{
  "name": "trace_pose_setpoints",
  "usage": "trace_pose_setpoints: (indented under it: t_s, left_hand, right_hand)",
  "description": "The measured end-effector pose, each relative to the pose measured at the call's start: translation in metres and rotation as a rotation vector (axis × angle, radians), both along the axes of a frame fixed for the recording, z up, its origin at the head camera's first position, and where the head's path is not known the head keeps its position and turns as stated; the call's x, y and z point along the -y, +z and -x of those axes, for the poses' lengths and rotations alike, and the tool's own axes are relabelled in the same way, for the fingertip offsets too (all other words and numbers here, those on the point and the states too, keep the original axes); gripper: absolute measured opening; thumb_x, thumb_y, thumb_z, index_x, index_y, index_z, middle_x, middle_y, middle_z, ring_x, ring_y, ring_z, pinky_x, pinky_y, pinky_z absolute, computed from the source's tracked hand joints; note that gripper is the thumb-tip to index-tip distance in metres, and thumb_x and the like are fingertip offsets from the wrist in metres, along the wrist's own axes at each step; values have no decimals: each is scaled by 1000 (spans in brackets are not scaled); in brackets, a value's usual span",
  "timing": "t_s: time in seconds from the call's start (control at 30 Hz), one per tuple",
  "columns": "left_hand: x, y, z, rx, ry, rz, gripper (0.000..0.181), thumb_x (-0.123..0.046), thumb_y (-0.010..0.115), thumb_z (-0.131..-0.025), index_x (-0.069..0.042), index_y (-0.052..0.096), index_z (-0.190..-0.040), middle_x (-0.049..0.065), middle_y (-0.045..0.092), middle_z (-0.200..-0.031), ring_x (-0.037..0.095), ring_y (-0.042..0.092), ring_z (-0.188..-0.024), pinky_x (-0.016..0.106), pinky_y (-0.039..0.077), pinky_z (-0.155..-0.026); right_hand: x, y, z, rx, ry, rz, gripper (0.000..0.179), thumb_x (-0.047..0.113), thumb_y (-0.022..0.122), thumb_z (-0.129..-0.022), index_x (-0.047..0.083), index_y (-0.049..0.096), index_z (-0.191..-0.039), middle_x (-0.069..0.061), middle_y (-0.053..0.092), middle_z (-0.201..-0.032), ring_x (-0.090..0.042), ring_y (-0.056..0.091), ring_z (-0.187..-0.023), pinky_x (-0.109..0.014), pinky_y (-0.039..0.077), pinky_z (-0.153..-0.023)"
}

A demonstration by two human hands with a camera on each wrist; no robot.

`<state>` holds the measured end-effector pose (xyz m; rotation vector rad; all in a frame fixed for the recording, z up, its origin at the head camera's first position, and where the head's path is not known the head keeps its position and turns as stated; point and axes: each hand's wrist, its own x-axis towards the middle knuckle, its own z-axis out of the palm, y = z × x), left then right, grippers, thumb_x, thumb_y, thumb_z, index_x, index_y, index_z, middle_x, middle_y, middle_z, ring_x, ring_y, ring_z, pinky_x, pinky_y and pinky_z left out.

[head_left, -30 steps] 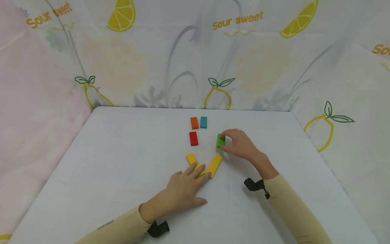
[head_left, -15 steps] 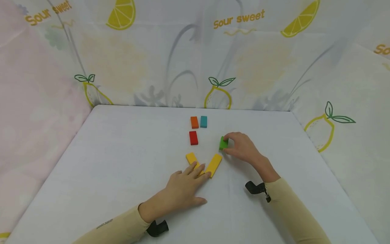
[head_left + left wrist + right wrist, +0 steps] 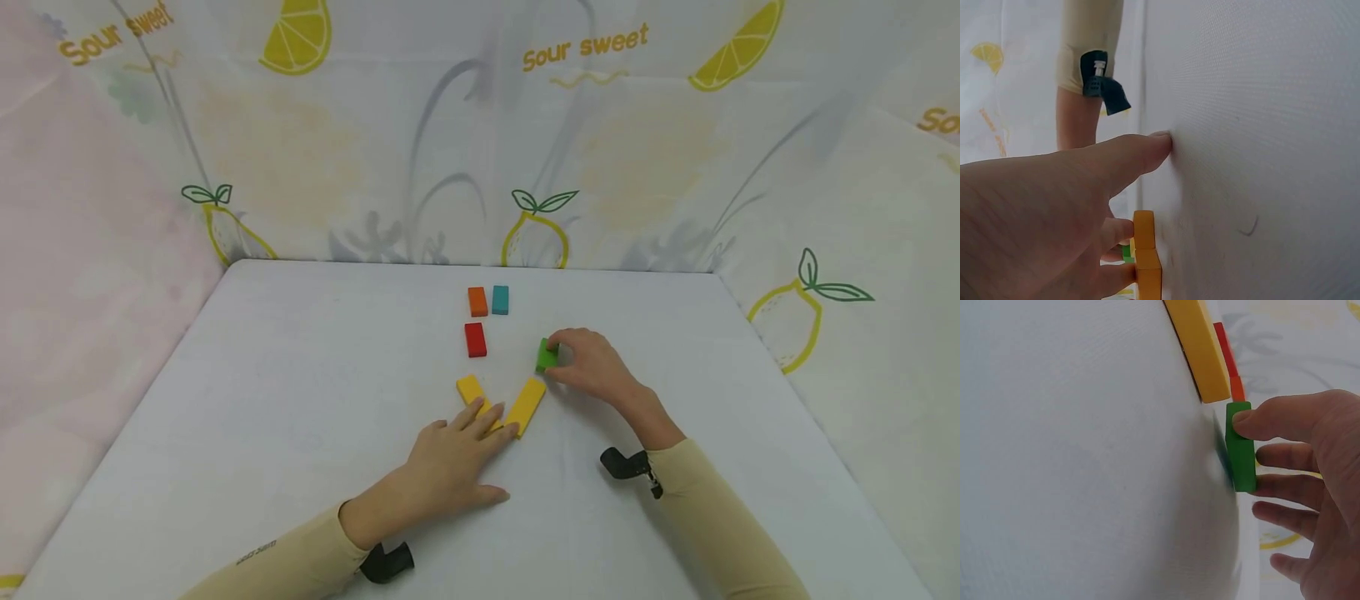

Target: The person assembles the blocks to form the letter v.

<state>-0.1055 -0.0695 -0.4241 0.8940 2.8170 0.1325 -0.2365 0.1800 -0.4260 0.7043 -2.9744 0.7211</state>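
Observation:
My right hand [image 3: 596,362] pinches a green block [image 3: 546,355] between thumb and fingers, just beyond the far end of the right yellow block [image 3: 527,402]. In the right wrist view the thumb lies on one end of the green block [image 3: 1241,450], close to the yellow block [image 3: 1200,356]. My left hand [image 3: 450,471] is spread flat, its fingertips resting on the left yellow block [image 3: 471,387] and the near end of the right one. Those two yellow blocks form a V, meeting at the near end. The left wrist view shows the thumb [image 3: 1147,150] touching the tabletop.
Farther back on the white table [image 3: 300,375] lie a red block [image 3: 476,340], an orange block [image 3: 477,302] and a teal block [image 3: 500,300]. A lemon-print cloth [image 3: 375,150] hangs behind and at both sides.
My right hand has brought the green block nearer to me, first slightly rightward, then a little back left toward the yellow block's far end. The left hand stays in place.

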Motion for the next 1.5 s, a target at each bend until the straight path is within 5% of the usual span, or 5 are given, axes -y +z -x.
trace_pose_setpoints:
  t_s: [1.5]
  left_hand:
    - [-1,-3,1,2,2,12,81,-68,61,-85,-35,35,-154,-2,29,-164,27,26,-153,53,50,-99]
  right_hand:
    - [4,-8,-12,-93,2,-46,31,27,77,-86,8,70,-109,-7,73,-113,-27,65,-110,-48,44,-105]
